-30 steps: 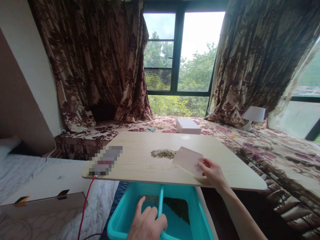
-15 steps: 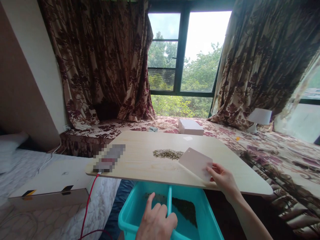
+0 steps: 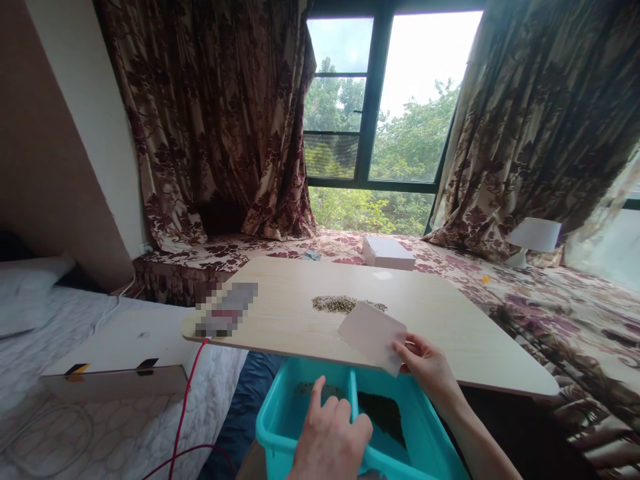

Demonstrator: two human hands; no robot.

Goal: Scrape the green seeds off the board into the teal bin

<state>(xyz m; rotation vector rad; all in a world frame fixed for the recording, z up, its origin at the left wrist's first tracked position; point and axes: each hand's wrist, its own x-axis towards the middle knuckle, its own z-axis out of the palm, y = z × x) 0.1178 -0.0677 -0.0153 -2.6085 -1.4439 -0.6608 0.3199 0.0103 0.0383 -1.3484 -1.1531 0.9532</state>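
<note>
Card in right hand perhaps touches tabletop.

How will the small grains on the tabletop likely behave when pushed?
The grains would probably scatter, since they lie loose at the edges. Each looks small enough to be light, and may slide easily on the smooth-looking tabletop.

No text is legible. The white cardboard box on the bed bears a small dark mark, too small to read; the pixelated patch on the bench is unreadable.
</note>
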